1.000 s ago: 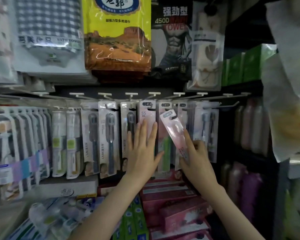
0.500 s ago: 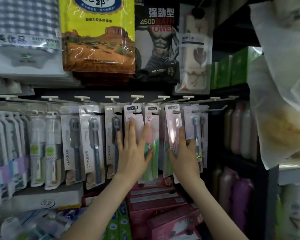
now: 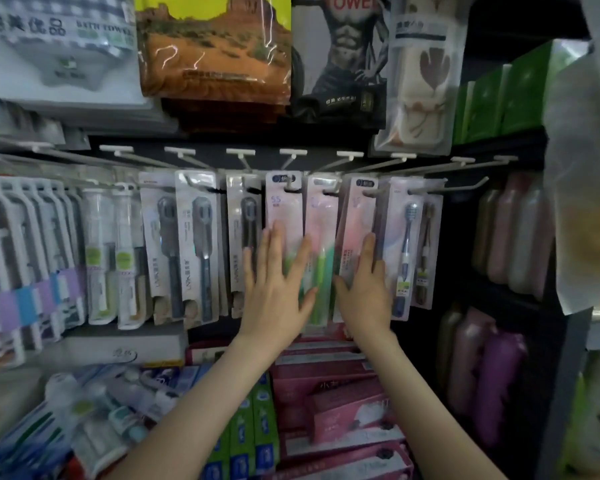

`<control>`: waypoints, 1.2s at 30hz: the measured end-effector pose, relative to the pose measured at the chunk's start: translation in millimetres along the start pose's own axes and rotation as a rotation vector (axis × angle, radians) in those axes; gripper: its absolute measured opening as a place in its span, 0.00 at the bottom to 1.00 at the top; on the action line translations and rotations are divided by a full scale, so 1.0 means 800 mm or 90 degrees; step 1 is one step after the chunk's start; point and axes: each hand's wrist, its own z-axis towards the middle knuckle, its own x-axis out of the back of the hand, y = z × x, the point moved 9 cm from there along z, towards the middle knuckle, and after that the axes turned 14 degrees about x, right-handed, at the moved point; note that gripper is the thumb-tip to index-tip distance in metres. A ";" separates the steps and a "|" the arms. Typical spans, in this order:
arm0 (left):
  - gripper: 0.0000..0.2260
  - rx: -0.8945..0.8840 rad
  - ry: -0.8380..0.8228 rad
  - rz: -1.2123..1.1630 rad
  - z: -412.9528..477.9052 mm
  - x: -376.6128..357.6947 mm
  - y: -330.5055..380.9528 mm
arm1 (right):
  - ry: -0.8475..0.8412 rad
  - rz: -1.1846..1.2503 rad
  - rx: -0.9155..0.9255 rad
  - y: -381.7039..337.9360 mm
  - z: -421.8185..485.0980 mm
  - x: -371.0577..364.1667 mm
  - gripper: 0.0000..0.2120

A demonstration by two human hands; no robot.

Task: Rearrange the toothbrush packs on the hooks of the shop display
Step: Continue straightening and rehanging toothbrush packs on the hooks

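Two bare arms fill the lower centre of the frame. The left forearm (image 3: 194,410) runs up from the bottom edge left of centre, slim and smooth, uncovered along its whole visible length and narrowing to the wrist. The right forearm (image 3: 430,410) runs up from the bottom edge right of centre, likewise slim and uncovered to the wrist. Each ends in a bare grip: the left grip (image 3: 278,292) sits just left of the frame's middle, with long slender fingers and a thumb on its right side; the right grip (image 3: 364,292) is just beside it, its back rounded, its fingers slim. Nails and finer detail are too blurred to tell.
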 end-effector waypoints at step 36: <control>0.11 0.340 -0.191 -0.113 -0.249 0.101 -0.187 | -0.302 0.209 0.021 -0.112 -0.221 -0.128 0.23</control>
